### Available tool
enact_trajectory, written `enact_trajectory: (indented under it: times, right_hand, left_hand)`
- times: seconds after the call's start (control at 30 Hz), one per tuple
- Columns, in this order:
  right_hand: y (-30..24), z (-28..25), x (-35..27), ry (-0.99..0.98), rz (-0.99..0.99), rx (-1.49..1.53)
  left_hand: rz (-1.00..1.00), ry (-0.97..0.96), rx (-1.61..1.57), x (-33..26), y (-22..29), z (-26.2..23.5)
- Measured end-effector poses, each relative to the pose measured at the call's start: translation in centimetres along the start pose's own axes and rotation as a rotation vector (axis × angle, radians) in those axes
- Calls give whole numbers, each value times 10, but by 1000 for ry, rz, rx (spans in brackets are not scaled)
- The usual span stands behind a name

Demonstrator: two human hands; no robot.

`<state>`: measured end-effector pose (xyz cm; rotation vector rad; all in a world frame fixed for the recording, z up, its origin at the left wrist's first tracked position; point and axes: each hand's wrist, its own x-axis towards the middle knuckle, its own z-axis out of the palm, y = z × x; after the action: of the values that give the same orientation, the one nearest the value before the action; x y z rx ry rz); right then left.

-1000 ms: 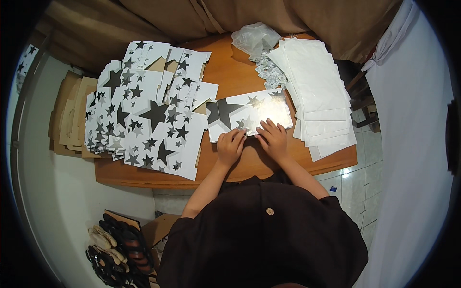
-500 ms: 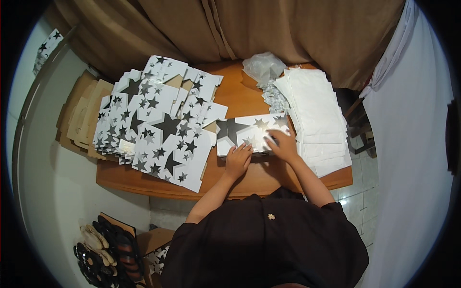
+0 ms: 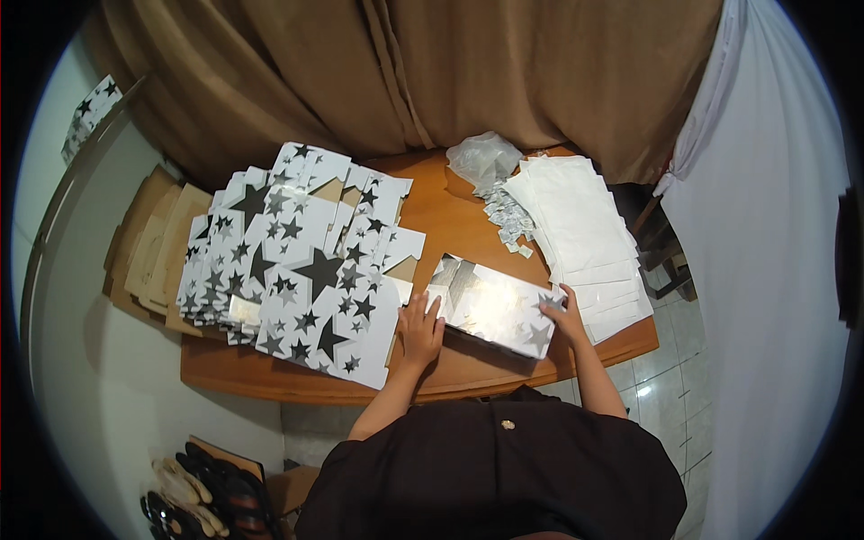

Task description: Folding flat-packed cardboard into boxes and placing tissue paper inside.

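A white box [image 3: 495,306] with black and grey stars sits at a slant on the wooden table, its lid down and glare across the top. My left hand [image 3: 419,330] presses its fingers against the box's left end. Around the right end is my right hand [image 3: 565,319], gripping that corner. Just left of my left hand lies a wide pile of flat star-printed cardboard sheets [image 3: 297,243]. Beyond the box are several small silvery sachets [image 3: 508,220].
A stack of white paper sheets [image 3: 585,225] lies at the right of the table [image 3: 441,202]. A clear plastic bag [image 3: 484,159] rests at the back by the brown curtain [image 3: 504,72]. Brown cardboard [image 3: 144,243] leans at the left wall, and sandals [image 3: 225,486] lie lower left.
The box has swung clockwise, its right end now nearer me. My right hand moved from its top to the right end; my left hand shifted to the left end. The view tilted slightly.
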<state>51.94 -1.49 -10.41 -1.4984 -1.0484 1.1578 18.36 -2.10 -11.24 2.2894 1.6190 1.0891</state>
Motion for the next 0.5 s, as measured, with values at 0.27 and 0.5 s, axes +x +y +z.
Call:
enact_trajectory:
  times: [0.27, 0.5]
  right_hand:
    - [55, 23, -39, 188, -94, 49]
    - [52, 66, -89, 95, -123, -130]
  left_hand:
    - [-140, -178, -59, 13, -8, -6]
    - [-211, -120, -568, -74, 18, 9]
